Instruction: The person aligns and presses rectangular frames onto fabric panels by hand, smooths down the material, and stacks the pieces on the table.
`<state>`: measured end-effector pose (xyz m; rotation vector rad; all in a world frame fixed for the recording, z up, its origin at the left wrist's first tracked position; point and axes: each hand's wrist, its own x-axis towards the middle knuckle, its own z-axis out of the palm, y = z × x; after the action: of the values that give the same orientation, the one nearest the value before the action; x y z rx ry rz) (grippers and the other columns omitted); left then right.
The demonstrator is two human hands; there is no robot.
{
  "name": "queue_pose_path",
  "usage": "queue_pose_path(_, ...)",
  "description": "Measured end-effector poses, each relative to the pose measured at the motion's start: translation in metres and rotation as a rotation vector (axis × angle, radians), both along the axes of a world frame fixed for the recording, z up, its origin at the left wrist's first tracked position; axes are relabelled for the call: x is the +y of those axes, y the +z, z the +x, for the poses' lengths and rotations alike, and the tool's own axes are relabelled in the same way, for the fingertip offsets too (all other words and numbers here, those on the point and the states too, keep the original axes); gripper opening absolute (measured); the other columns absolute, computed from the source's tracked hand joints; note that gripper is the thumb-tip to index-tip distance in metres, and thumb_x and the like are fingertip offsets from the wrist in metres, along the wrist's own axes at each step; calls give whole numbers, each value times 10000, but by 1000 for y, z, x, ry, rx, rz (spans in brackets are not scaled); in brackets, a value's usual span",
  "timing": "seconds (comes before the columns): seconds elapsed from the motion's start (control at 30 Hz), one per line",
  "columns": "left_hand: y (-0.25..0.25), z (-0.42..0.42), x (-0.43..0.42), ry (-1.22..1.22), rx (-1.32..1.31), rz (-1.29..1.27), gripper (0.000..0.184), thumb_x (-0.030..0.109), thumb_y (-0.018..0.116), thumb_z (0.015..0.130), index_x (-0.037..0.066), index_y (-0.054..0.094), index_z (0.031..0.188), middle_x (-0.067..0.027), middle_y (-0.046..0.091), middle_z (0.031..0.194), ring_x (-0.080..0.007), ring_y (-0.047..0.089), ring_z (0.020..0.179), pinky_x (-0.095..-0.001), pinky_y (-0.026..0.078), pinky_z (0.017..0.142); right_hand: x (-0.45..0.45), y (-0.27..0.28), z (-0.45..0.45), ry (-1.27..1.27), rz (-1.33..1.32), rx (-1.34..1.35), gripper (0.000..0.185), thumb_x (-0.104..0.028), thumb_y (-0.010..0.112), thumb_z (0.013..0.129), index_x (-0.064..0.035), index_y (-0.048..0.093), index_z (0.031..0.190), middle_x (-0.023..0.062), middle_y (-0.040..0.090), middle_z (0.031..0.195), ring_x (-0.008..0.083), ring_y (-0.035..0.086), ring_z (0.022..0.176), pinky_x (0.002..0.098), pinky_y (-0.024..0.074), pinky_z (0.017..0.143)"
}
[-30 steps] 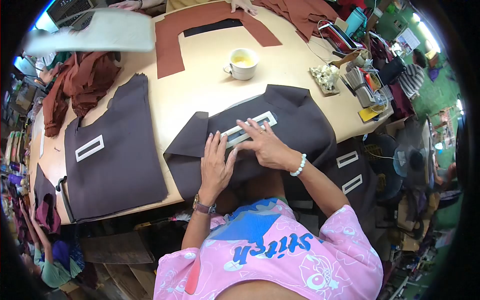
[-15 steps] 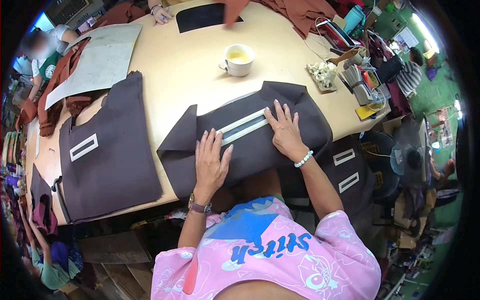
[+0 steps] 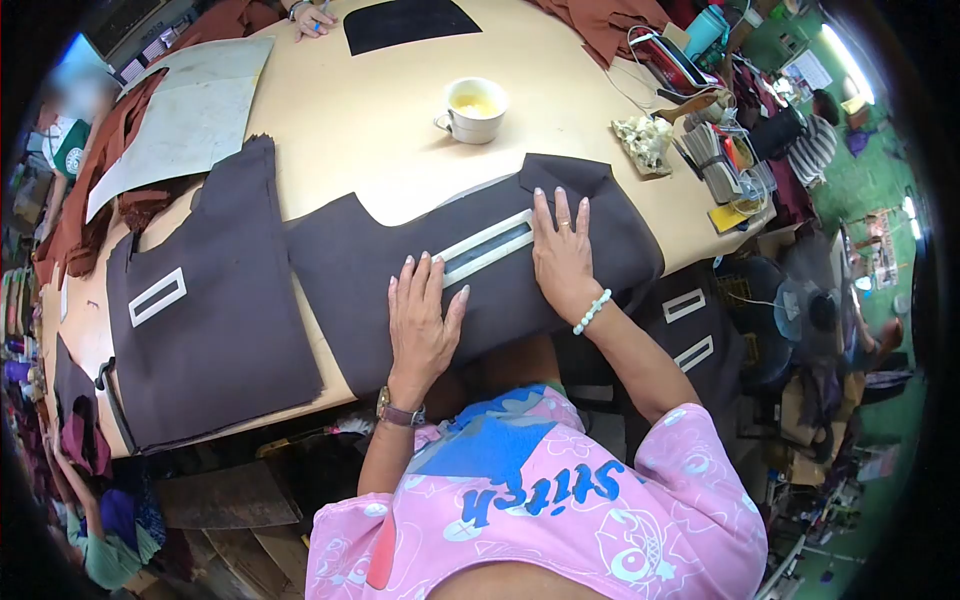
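Note:
A dark fabric piece [image 3: 355, 270] lies across the table's front edge, its left part flat and its right top corner folded over. On it is a long pale rectangular frame strip [image 3: 487, 252] with a dark centre. My left hand [image 3: 422, 325] rests flat at the strip's left end, fingers apart. At the right end my right hand [image 3: 564, 250] lies on the fabric, fingers stretched out. Neither hand holds anything. To the left sits a stack of dark fabric [image 3: 215, 330] with a small pale rectangular frame [image 3: 158, 297] on top.
A white cup [image 3: 472, 110] with yellow contents stands mid-table. Beyond it are a black piece [image 3: 410, 22] and another person's hand [image 3: 313, 20]. A pale pattern sheet [image 3: 185, 115] covers rust fabric at left. Bundled papers [image 3: 712, 160] and a phone sit at right.
The fabric's left flap has been unfolded and now lies flat. My right hand has moved to the strip's right end. The rust piece at the back is gone, and the pale sheet lies at left.

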<state>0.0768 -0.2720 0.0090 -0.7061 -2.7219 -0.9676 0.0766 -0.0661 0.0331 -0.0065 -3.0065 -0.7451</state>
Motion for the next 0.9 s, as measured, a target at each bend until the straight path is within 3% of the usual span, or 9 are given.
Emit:
queue_pose_path(0.33,-1,0,-1,-19,-2,-8,485,306,513,891,12,450,1272,-183,423,1324,-348,330,1271,-484,224,1053,5,1,6,34,-156,77,421,-173,475,843,15,505,1220,139,306,1400,353,275,1292,572,169,1052)
queue_pose_path(0.73,-2,0,-2,-33,12,5,479,303,533,879,3,470,1248,-190,409,1332,-357,328,1267,-489,224,1049,22,-5,-10,7,-62,0,517,-165,449,861,-85,348,1361,127,263,1435,358,213,1323,562,142,1064)
queue_pose_path(0.9,-2,0,-2,-23,12,-9,480,299,537,876,0,470,1246,-195,417,1321,-360,331,1263,-490,227,1047,16,-1,-1,39,-33,-51,526,-163,440,866,-79,327,1372,128,243,1444,353,209,1329,546,132,1074)
